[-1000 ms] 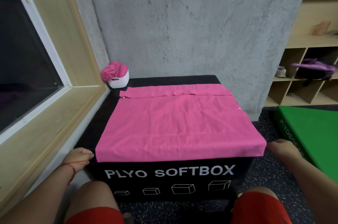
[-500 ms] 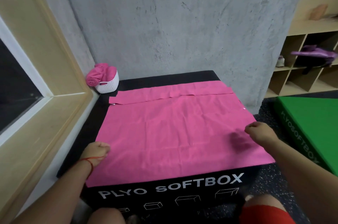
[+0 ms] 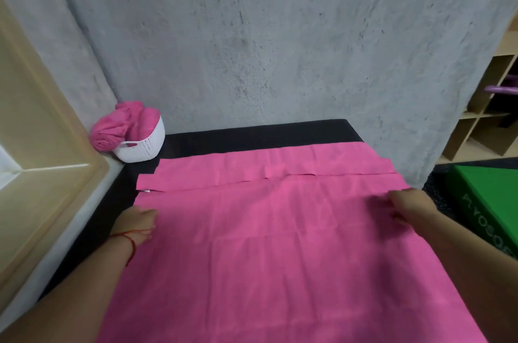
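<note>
The pink cloth (image 3: 266,244) lies spread flat over the black box (image 3: 252,135), covering its near part from the left edge to the right edge. One left hand (image 3: 137,220), with a red string (image 3: 131,241) round the wrist, sits at the cloth's left edge, fingers curled in and pinching the hem. One right hand (image 3: 406,206) is at the right edge, fingers curled round a small bunch of the cloth. Past the cloth's far edge two stepped pink bands (image 3: 280,166) show; whether they are separate cloths or folds cannot be told. Beyond them a bare black strip of the box runs to its far edge. At the far left corner stands one white basket (image 3: 143,146) holding at least two rolled pink towels (image 3: 112,132). A grey concrete wall (image 3: 280,48) rises behind, a pale wooden window frame (image 3: 42,146) runs along the left, and to the right lie one green box (image 3: 490,197) and wooden shelves (image 3: 476,132).
</note>
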### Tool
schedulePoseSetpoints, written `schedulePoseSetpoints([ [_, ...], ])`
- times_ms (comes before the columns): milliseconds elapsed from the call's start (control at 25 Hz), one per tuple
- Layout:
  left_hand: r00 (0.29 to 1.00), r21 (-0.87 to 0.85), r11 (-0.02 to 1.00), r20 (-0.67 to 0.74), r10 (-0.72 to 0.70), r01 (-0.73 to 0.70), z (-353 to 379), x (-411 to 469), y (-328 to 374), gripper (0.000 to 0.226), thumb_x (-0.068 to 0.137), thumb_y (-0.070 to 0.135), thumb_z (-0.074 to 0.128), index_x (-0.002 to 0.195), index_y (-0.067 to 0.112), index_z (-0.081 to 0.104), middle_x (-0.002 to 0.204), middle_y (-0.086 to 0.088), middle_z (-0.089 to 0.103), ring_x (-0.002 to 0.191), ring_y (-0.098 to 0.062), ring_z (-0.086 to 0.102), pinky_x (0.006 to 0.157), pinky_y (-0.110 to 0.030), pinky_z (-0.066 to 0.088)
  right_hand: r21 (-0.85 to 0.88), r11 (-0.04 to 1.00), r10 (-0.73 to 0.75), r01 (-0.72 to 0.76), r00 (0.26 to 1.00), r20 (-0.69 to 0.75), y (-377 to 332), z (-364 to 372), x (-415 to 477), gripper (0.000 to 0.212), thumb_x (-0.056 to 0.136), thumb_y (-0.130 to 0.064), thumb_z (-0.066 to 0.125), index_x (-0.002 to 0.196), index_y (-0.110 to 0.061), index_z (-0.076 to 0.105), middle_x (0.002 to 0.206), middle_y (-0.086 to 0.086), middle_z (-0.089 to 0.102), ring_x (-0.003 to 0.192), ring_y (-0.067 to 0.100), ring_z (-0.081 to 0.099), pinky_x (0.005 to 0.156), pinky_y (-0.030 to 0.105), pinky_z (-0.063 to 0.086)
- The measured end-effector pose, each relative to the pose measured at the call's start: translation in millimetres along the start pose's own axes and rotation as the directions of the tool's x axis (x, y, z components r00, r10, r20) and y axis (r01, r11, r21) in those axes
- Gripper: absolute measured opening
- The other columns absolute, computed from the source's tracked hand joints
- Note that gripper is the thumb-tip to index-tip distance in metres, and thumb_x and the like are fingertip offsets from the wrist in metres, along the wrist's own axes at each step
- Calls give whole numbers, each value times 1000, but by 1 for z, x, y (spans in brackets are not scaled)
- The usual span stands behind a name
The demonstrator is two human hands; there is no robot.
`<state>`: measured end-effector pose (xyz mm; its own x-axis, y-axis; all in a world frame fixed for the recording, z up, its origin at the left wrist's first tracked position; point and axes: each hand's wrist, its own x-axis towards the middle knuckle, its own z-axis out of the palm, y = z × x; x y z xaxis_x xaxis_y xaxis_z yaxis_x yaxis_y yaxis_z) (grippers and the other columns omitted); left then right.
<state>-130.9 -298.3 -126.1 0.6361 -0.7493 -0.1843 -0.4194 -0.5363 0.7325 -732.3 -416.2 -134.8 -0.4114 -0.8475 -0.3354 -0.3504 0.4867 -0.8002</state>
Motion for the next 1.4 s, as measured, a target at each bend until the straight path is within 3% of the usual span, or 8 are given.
schedulePoseSetpoints([
  [120, 986, -290, 945, -18, -164, 151, 18, 55, 12, 23, 99, 18, 65, 93, -4, 68, 76, -14, 63, 46, -21, 63, 42, -26, 52, 206, 976, 72, -68, 997, -12, -22, 12, 38, 18, 102, -14, 58, 84, -9, 61, 75, 11, 64, 36, 14, 60, 36, 21, 47],
  [240, 974, -543, 818, -3, -228, 190, 37, 89, 24, 21, 104, 16, 58, 85, 8, 57, 81, -10, 56, 54, -21, 64, 34, -23, 50, 392, 911, 128, -126, 992, 23, -37, 22, 66, 15, 107, -17, 54, 93, -12, 55, 80, 9, 59, 48, 18, 63, 33, 22, 49],
  [600, 962, -708, 672, 37, -272, 217, 31, 127, 27, 27, 105, 16, 54, 78, 17, 52, 38, 7, 53, 32, 0, 53, 37, -15, 48, 495, 834, 216, -243, 970, 112, -54, 20, 122, 27, 107, -17, 53, 80, -15, 51, 37, -1, 52, 30, 4, 51, 32, 17, 46],
  [920, 980, -704, 691, 35, -198, 165, 10, 154, 82, 36, 109, 32, 35, 83, 17, 56, 45, 12, 63, 44, -2, 65, 54, -20, 50, 732, 678, -60, -71, 987, 151, -113, 22, 143, 19, 114, -25, 40, 104, -22, 56, 69, -11, 77, 81, 8, 74, 56, 23, 62],
  [1040, 981, -685, 706, 71, -178, 178, 9, 167, 95, 39, 111, 26, 28, 94, 11, 60, 77, 3, 76, 90, -12, 69, 79, -25, 53, 746, 666, -83, -5, 993, 81, -131, 30, 157, 19, 113, -17, 41, 105, -16, 57, 63, -10, 75, 76, 2, 71, 61, 18, 59],
  [1160, 979, -655, 729, 115, -166, 200, 16, 177, 104, 46, 113, 21, 22, 136, 1, 55, 130, -10, 62, 130, -22, 58, 106, -36, 47, 754, 656, -60, 15, 998, 33, -136, 37, 176, 22, 114, -13, 39, 99, -14, 54, 54, -7, 71, 73, 1, 68, 62, 20, 59],
  [1280, 977, -655, 726, 141, -158, 212, 29, 192, 112, 48, 114, 19, 20, 149, -4, 44, 148, -14, 57, 138, -25, 55, 107, -39, 46, 764, 645, -24, 33, 999, -23, -148, 42, 191, 26, 114, -15, 41, 91, -16, 52, 52, -5, 65, 43, 0, 62, 64, 22, 59],
  [1400, 977, -650, 729, 147, -155, 214, 51, 195, 113, 47, 114, 18, 20, 149, -5, 42, 151, -18, 54, 137, -28, 56, 103, -41, 49, 749, 663, 5, -9, 1000, 8, -153, 54, 209, 22, 114, -14, 41, 99, -15, 57, 82, -4, 68, 57, 1, 68, 65, 20, 58],
])
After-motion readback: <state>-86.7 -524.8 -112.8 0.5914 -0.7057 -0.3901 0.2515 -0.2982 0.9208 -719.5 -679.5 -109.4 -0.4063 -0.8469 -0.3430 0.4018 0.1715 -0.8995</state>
